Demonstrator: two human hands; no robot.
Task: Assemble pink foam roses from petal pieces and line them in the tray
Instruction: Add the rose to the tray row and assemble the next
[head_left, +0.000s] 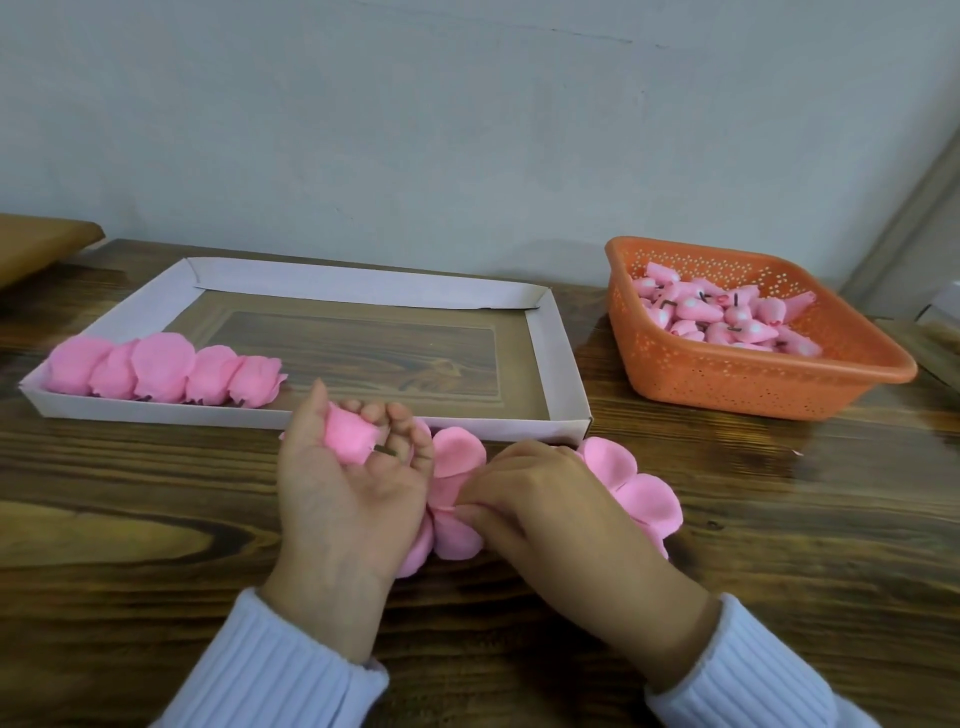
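Head cam: I see L hand (343, 483) palm-up, fingers (399, 418) curled round a pink foam rosebud w/ short brown stem (350, 434), just in front of the white cardboard tray (558, 364). R hand (540, 499) pinches a flat pink foam petal piece (452, 499) lying on the dark wooden bench (156, 493) betw. both hands. More pink petal pieces (634, 488) lie just right of it. Five finished pink foam roses (161, 374) sit in a row along tray's near-left wall. At far right, orange perforated plastic basket (753, 379) holds loose pink buds (727, 317).
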